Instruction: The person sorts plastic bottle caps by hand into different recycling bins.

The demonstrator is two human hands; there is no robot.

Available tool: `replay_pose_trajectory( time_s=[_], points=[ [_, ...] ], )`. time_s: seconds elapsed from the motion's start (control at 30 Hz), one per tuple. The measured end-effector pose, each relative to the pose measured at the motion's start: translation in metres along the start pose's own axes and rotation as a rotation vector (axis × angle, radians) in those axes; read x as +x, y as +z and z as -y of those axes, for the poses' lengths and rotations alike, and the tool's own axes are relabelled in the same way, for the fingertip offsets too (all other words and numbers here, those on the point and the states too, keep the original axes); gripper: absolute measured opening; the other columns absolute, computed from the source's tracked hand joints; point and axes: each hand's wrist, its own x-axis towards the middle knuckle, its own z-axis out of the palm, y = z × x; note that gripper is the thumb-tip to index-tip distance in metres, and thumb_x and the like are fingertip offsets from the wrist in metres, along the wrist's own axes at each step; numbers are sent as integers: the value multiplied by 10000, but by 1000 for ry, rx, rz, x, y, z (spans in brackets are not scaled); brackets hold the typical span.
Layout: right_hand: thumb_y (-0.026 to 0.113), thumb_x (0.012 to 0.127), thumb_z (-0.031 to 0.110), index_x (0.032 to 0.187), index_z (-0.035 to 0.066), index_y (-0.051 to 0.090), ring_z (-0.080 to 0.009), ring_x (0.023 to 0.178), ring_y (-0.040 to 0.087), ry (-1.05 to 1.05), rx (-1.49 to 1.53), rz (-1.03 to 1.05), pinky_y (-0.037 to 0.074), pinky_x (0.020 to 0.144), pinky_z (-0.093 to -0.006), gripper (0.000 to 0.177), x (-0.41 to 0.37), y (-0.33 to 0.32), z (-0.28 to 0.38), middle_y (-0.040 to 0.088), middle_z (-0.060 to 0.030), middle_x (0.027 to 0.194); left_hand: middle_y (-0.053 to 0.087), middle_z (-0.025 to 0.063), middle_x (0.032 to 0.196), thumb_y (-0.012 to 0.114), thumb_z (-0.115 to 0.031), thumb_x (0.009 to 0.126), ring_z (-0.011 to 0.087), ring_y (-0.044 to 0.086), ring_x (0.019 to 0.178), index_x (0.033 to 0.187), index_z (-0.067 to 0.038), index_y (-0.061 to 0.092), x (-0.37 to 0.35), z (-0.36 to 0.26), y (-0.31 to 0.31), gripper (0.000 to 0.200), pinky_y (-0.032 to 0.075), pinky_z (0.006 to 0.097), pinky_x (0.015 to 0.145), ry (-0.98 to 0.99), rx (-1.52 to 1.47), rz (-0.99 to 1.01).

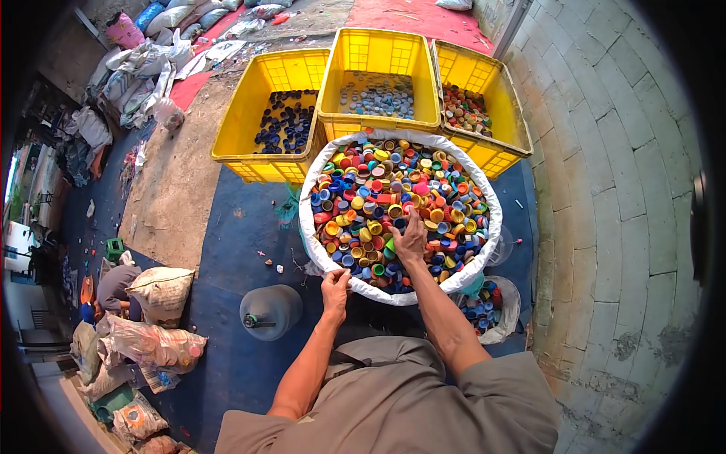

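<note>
Obs.: mixed plastic bottle caps (363, 227) fill the large open sack (491, 246) at centre frame nearly to its rolled white rim (393, 298), all colours together. Three yellow crates stand just beyond, upper centre. Left crate (249, 98): dark blue caps only, thin layer, floor showing between them. Middle crate (378, 49): pale blue and whitish caps, also shallow. Right crate (514, 113): mostly red, orange and pale caps, low against the walls. Smaller white sack (509, 325), lower right of centre: largely blue caps. By eye, the separated share is small; the bulk lies unsorted in the large sack.

Pose: left hand (335, 293) at the near left edge of the large sack, forearm rising from bottom centre, fingers curled closed on the rim. Right hand (411, 240) reaches over the near rim into the heap, back of hand up, fingers bent and pointing away from the body, tips among the caps, a dark blue one beside them. Partly closed; whether a cap is gripped, cannot tell
</note>
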Motion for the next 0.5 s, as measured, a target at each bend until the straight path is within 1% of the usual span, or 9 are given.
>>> replay_pose_trajectory(
  time_s=[0.03, 0.13, 0.17, 0.2, 0.27, 0.3, 0.33, 0.4, 0.5],
  points=[
    [790, 719, 185, 1350, 63, 362, -313, 1019, 559, -4, 43, -20, 429, 867, -440, 772, -1, -2, 0, 594, -113, 1100, 628, 19, 860, 666, -180, 861, 99, 571, 703, 984, -36, 606, 5, -1, 3, 199, 488, 255, 655, 112, 97, -8],
    [772, 741, 171, 1290, 44, 431, -284, 998, 584, 169, 374, -85, 461, 862, -392, 659, -9, -33, 17, 592, -133, 1069, 648, 62, 912, 721, -134, 810, 165, 613, 800, 1044, -11, 593, 27, -16, 21, 293, 492, 289, 740, 401, 402, -16],
    [742, 770, 165, 1247, 25, 467, -250, 988, 593, 287, 498, -41, 480, 848, -348, 568, -15, -39, 15, 590, -127, 1055, 651, 75, 916, 731, -131, 791, 176, 609, 809, 1062, -13, 585, 37, -20, 27, 329, 493, 303, 745, 500, 453, -13],
    [724, 771, 120, 1233, 33, 476, -182, 906, 596, 360, 616, -3, 496, 781, -306, 531, -23, -42, 9, 593, -90, 1018, 655, 88, 919, 741, -127, 772, 186, 604, 818, 1080, -16, 576, 48, -25, 34, 366, 494, 317, 750, 601, 501, -9],
    [628, 810, 128, 1182, 20, 502, -225, 967, 597, 691, 1195, 86, 489, 815, -344, 407, -43, -59, 2, 589, -102, 1041, 653, 107, 944, 763, -125, 721, 240, 585, 855, 1142, -34, 557, 68, -37, 45, 478, 478, 357, 785, 810, 748, -18],
    [557, 807, 137, 1146, 23, 519, -225, 946, 599, 767, 1456, 163, 490, 806, -358, 360, -56, -68, -6, 594, -105, 1017, 640, 110, 971, 785, -139, 682, 286, 553, 894, 1182, -54, 544, 77, -44, 52, 562, 451, 394, 810, 858, 877, -58],
    [532, 792, 156, 1112, 19, 531, -249, 929, 600, 792, 1615, 238, 496, 810, -378, 348, -68, -76, -13, 597, -119, 995, 631, 111, 988, 800, -158, 668, 289, 538, 905, 1231, -74, 532, 85, -51, 58, 629, 428, 399, 829, 993, 916, -40],
    [537, 775, 158, 1067, 20, 548, -264, 931, 597, 875, 1775, 243, 498, 818, -393, 323, -89, -94, -13, 598, -130, 994, 628, 109, 997, 807, -176, 661, 281, 527, 907, 1277, -89, 513, 97, -61, 67, 689, 423, 403, 827, 974, 995, 28],
    [519, 793, 203, 988, 26, 581, -276, 911, 600, 968, 1861, 128, 498, 803, -418, 271, -113, -105, -22, 603, -140, 992, 647, 74, 1046, 806, -179, 654, 273, 521, 923, 1325, -110, 487, 113, -71, 82, 747, 399, 405, 841, 1092, 1079, 147]
  ],
)
